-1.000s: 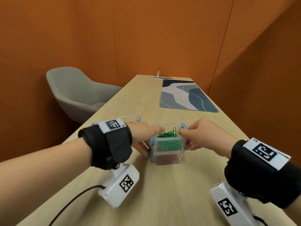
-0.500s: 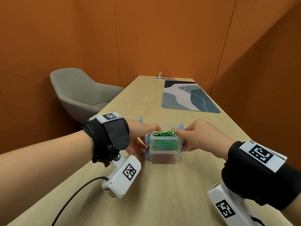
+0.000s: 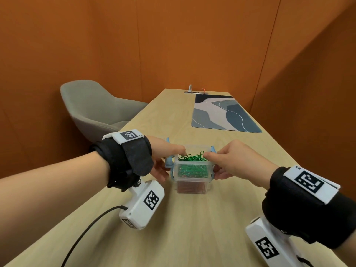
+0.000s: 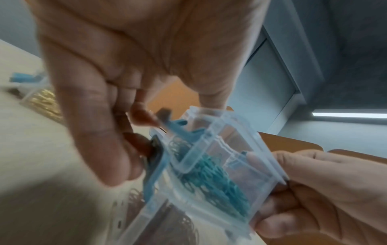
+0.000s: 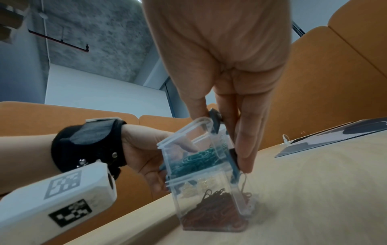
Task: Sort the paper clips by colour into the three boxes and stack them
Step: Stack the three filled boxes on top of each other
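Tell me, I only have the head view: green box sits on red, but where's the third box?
Observer: Left wrist view: the gold-clip box sits on the table beyond the left hand, apart from the green box.
Operator: Left latch clipped?
Observer: The left thumb presses the lower left latch; I cannot tell if it has clicked.
Operator: Right side?
Observer: Right wrist view: the right hand lays its fingers along the lower right latch, which lies against the wall.
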`<state>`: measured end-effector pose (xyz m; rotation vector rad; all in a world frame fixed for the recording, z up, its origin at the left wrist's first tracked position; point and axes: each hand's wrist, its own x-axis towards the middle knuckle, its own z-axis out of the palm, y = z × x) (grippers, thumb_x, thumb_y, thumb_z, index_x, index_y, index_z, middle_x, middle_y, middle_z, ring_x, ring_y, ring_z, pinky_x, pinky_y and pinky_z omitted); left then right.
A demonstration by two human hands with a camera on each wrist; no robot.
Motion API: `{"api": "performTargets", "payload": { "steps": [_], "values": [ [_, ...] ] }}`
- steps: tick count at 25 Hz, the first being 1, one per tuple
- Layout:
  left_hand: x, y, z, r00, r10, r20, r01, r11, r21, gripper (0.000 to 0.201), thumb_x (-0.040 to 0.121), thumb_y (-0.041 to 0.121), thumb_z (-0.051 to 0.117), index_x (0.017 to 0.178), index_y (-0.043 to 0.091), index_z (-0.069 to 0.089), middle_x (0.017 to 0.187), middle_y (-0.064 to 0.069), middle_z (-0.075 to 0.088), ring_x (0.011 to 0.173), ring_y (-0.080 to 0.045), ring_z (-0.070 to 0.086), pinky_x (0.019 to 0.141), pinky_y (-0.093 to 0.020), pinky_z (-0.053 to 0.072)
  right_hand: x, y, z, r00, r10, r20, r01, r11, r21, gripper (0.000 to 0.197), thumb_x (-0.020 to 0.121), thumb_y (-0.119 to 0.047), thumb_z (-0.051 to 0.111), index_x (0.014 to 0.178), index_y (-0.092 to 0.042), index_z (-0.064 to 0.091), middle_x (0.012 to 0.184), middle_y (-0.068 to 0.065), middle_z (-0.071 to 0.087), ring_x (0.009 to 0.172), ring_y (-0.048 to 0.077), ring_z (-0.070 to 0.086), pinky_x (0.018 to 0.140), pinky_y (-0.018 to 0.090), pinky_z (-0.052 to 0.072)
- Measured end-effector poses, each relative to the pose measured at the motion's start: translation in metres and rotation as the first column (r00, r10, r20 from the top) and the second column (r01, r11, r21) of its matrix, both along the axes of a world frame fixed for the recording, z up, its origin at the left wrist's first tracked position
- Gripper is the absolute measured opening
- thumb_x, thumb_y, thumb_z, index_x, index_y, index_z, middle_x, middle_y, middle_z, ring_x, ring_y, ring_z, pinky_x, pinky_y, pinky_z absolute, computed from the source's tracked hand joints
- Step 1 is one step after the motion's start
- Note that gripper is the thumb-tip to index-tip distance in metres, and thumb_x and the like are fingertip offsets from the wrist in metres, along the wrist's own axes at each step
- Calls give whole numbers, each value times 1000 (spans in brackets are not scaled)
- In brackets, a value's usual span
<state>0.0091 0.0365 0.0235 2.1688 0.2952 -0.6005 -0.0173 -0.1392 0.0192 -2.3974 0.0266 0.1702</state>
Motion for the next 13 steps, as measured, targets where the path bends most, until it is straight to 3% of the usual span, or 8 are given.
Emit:
{"api": "performTargets", "payload": {
  "steps": [4, 7, 8, 11, 13],
  "values": [
    [-1, -8, 8, 980, -13, 199, -6, 995, 96, 27, 87, 23, 63, 84, 0, 49, 74, -16, 60, 49, -20, 60, 53, -28, 56, 0, 2, -1, 1000, -1, 13, 1, 1000, -7, 42, 90, -42, 53, 92, -5, 72, 83, 8, 75, 74, 18, 72, 81, 36, 58],
    [0, -13, 9, 976, -36, 215, 9, 992, 126, 27, 89, 18, 61, 76, 4, 42, 71, -18, 58, 54, -24, 59, 67, -36, 56, -1, 3, -1, 1000, 4, 27, -3, 1000, -17, 42, 91, -41, 51, 92, -4, 72, 84, 8, 75, 75, 18, 72, 80, 36, 58],
    [0, -13, 9, 978, -42, 202, 15, 991, 137, 27, 89, 17, 60, 76, 5, 41, 70, -17, 58, 55, -24, 58, 65, -34, 56, 0, 3, -1, 1000, 4, 28, -4, 1000, -16, 43, 91, -41, 50, 92, -4, 72, 84, 8, 75, 75, 17, 72, 80, 36, 58],
    [3, -10, 8, 988, -57, 141, 34, 987, 160, 26, 90, 24, 58, 77, 5, 46, 66, -11, 54, 48, -17, 50, 46, -22, 46, -1, 2, -2, 1000, 10, 18, -10, 1000, -8, 43, 91, -43, 51, 92, -5, 72, 83, 6, 75, 73, 16, 72, 80, 35, 58],
    [5, -7, 9, 994, -56, 90, 42, 988, 152, 22, 88, 25, 60, 85, 5, 51, 70, -8, 56, 47, -13, 47, 41, -18, 42, -1, 2, -2, 1000, 24, 13, -24, 1000, 6, 44, 90, -45, 51, 92, -6, 73, 82, 6, 75, 72, 15, 72, 80, 33, 58]
  ]
}}
